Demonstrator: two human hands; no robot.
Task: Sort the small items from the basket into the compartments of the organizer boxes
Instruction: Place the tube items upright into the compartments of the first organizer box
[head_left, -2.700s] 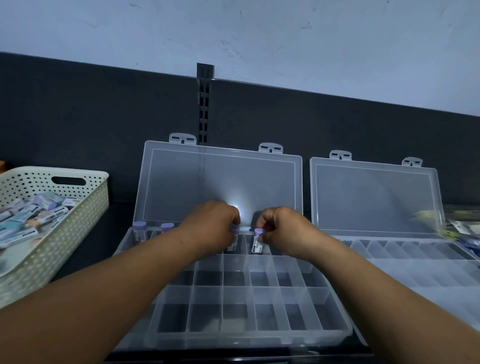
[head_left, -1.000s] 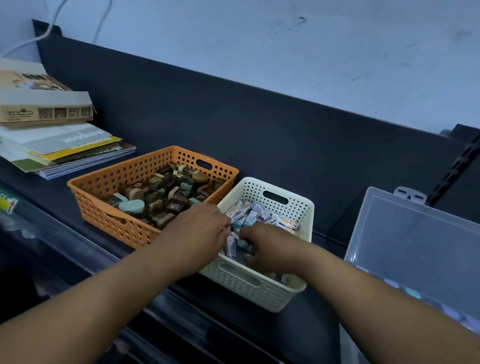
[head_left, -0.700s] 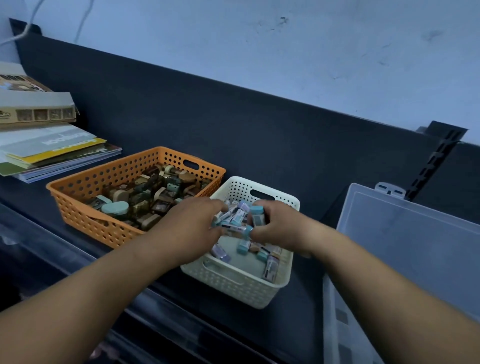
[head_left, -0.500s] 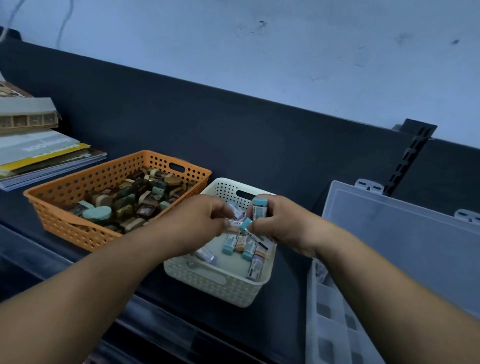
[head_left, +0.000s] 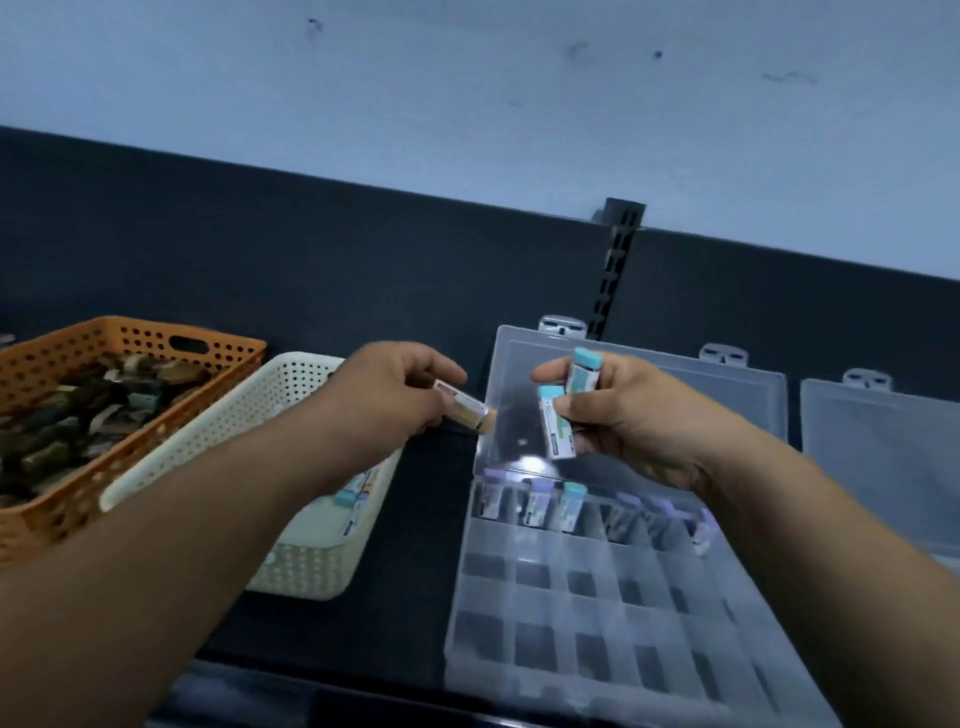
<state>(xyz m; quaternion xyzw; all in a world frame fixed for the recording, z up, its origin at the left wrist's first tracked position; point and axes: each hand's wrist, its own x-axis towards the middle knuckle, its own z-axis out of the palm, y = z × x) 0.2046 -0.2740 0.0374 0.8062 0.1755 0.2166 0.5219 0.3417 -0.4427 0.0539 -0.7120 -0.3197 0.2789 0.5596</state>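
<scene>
Here, at frame centre, the right hand (head_left: 631, 421) grips two teal-capped vials (head_left: 556, 426) in curled fingers in front of the raised lid (head_left: 743, 389) of the clear organizer box (head_left: 597, 613), whose back row holds several vials (head_left: 540, 506). Just left, the left hand (head_left: 384, 400) pinches a tan vial (head_left: 465, 409) between the box and the white basket (head_left: 197, 447), where a few more lie. An orange basket (head_left: 130, 335) of small dark items sits at the left edge, a second open box (head_left: 883, 457) at right.
</scene>
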